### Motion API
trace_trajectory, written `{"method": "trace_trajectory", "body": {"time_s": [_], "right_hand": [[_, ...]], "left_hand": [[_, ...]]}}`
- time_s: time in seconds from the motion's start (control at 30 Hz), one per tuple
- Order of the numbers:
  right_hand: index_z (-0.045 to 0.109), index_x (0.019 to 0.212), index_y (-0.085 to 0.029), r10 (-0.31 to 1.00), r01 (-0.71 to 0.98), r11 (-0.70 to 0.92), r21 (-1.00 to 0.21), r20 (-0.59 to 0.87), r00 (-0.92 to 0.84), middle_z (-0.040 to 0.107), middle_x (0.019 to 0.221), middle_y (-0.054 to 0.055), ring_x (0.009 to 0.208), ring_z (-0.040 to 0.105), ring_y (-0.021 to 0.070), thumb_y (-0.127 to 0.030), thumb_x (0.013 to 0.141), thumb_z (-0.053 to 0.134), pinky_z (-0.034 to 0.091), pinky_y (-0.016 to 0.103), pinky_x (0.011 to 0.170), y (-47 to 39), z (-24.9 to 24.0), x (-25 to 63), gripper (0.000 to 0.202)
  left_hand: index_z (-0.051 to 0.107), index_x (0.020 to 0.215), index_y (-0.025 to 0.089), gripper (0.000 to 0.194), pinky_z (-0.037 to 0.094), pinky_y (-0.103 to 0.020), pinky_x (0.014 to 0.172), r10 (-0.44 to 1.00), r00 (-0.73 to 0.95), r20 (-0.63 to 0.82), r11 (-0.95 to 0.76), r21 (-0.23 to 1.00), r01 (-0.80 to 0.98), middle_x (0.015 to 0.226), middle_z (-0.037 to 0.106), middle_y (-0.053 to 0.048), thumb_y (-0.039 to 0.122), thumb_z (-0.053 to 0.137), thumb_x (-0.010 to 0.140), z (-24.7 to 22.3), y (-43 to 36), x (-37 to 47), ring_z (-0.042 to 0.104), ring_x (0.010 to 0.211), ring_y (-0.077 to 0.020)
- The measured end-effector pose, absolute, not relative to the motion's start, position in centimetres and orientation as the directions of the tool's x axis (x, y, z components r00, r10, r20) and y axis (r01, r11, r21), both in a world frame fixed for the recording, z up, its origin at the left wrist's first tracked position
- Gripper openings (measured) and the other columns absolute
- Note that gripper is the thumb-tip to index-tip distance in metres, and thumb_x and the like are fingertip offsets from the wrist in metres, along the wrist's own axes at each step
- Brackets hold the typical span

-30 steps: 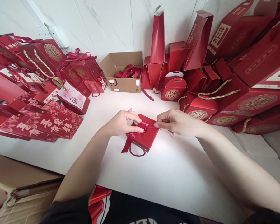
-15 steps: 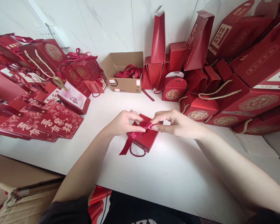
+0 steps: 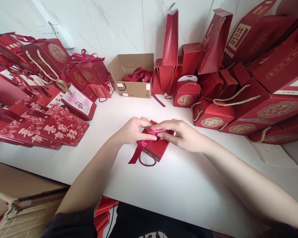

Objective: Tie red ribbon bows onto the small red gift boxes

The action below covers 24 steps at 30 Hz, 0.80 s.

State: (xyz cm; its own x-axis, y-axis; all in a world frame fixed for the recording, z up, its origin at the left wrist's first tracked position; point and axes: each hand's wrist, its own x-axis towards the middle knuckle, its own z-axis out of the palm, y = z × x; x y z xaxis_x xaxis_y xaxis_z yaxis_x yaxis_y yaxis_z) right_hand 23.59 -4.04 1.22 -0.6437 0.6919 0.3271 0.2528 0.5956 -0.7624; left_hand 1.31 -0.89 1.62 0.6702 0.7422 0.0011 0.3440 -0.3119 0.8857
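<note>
A small red gift box (image 3: 157,149) lies flat on the white table, a dark red cord handle (image 3: 147,164) looping out at its near side. Over the box runs a crimson ribbon (image 3: 136,152), one tail hanging past the left edge onto the table. My left hand (image 3: 134,130) is closed on the ribbon from the left, thumb pointing inward. From the right, my right hand (image 3: 178,134) pinches the same ribbon above the box, thumb below and fingers on top. The fingers partly hide the spot where the ribbon crosses.
A cardboard box (image 3: 134,90) of red ribbon stands at the back. Red gift bags (image 3: 62,127) crowd the left side, and red boxes (image 3: 213,117) are stacked along the right. A large carton (image 3: 27,198) sits at the lower left, beside the white table (image 3: 164,195).
My right hand has moved slightly left toward my left hand, its fingers now folded lower over the ribbon. My left hand stays almost in place. The view has shifted slightly.
</note>
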Motion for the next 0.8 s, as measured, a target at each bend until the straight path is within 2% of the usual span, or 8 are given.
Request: {"method": "trace_trajectory", "body": {"time_s": [0.33,0.53,0.67,0.8], "right_hand": [[0.064,0.123,-0.026,0.683,0.329,0.635,-0.699,0.308,-0.662,0.073,0.094,0.000,0.072,0.061,0.0131,-0.011,0.091,0.053,0.046,0.027,0.071,-4.7,2.3,23.7,0.037],[0.061,0.126,-0.027,0.697,0.399,0.624,-0.672,0.248,-0.673,0.068,0.078,-0.003,0.055,0.049,0.0104,-0.014,0.092,0.052,0.043,0.025,0.066,-4.9,2.2,23.8,0.037],[0.061,0.125,-0.027,0.697,0.410,0.629,-0.661,0.245,-0.675,0.068,0.079,-0.004,0.054,0.047,0.0098,-0.014,0.093,0.051,0.042,0.025,0.066,-4.9,1.9,23.6,0.036],[0.060,0.120,-0.027,0.706,0.402,0.598,-0.693,0.218,-0.674,0.061,0.070,-0.005,0.053,0.045,0.0103,-0.018,0.093,0.053,0.039,0.024,0.061,-5.0,2.3,23.9,0.029]], "left_hand": [[0.077,0.094,0.020,0.021,0.049,-0.036,0.089,0.749,0.662,-0.007,-0.297,0.890,0.346,0.089,0.068,-0.004,0.023,0.077,0.073,1.5,-0.9,1.3,0.061,0.094,-0.0208],[0.077,0.092,0.019,0.020,0.048,-0.036,0.089,0.736,0.677,0.015,-0.315,0.892,0.323,0.089,0.069,-0.005,0.023,0.078,0.073,1.6,-0.9,1.3,0.061,0.093,-0.0206],[0.077,0.088,0.019,0.017,0.049,-0.034,0.085,0.749,0.663,0.005,-0.293,0.899,0.324,0.087,0.066,-0.005,0.029,0.078,0.074,1.4,-0.9,1.4,0.061,0.092,-0.0198],[0.077,0.081,0.019,0.017,0.049,-0.033,0.081,0.780,0.626,0.001,-0.282,0.894,0.349,0.084,0.064,-0.004,0.035,0.076,0.077,1.1,-0.9,1.5,0.061,0.087,-0.0186]]}}
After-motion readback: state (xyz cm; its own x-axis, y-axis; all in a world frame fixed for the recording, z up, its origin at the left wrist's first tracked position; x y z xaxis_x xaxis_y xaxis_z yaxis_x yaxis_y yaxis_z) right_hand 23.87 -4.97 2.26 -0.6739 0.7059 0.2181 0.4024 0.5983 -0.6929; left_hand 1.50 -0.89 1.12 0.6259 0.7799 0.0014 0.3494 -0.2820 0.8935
